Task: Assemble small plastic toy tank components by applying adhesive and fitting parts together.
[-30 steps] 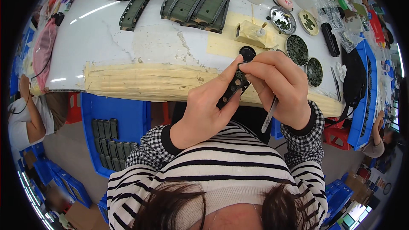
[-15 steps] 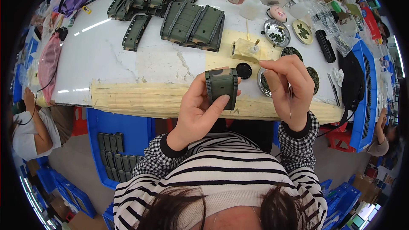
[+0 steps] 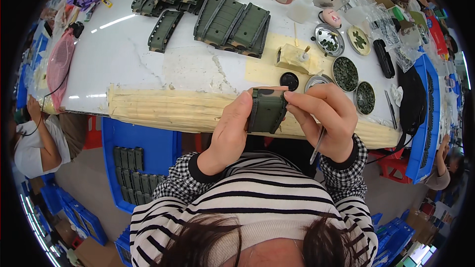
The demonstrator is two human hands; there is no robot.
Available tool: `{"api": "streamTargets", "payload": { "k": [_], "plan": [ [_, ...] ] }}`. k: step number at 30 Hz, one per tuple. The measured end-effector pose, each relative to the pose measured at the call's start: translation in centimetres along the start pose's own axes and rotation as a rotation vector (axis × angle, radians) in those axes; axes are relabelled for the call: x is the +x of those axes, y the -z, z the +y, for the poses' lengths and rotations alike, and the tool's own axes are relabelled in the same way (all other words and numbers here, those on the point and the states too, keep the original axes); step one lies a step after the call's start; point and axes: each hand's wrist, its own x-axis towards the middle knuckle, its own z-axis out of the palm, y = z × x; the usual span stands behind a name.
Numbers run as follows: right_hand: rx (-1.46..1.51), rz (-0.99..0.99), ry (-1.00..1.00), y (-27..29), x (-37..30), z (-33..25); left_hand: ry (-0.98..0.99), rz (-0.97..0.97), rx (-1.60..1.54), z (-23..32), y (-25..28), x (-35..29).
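Note:
My left hand (image 3: 227,134) is closed around a small curved green camouflage panel (image 3: 266,111) with ribbed dark edges, held over the table's front edge. My right hand (image 3: 327,118) has its thumb and forefinger pinched at the panel's right rim; anything tiny between those fingertips is too small to make out. A thin metal rod-like tool (image 3: 317,146) is tucked in the same hand, its end pointing down toward me. Just beyond the hands lie a round black cap (image 3: 289,81) and a partly hidden metal dish (image 3: 317,82).
Several matching panels (image 3: 213,22) lie stacked at the back. On the right are tins of small dark green pieces (image 3: 345,73), a dish (image 3: 329,39) and a tape-covered block (image 3: 295,60). Below the table at left, a blue bin (image 3: 110,168) holds more panels.
My right hand has come left and down from above the dishes to the panel's right rim. The panel has moved slightly right and turned in my left hand.

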Motion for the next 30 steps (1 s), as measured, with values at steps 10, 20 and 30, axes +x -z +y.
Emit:
{"api": "streamTargets", "payload": {
  "k": [10, 20, 30],
  "plan": [
    [0.061, -0.034, -0.05, -0.5, -0.1, -0.2, -0.034, 0.013, 0.07, -0.6, 0.4, -0.7],
    [0.098, 0.0, -0.006, -0.6, 0.4, -0.9, -0.159, 0.004, 0.197, -0.2, -0.3, -0.6],
    [0.025, -0.047, 0.116, -1.2, 0.3, -1.4, -0.355, -0.06, 0.395, -0.6, -0.2, -0.4]
  ]
}}
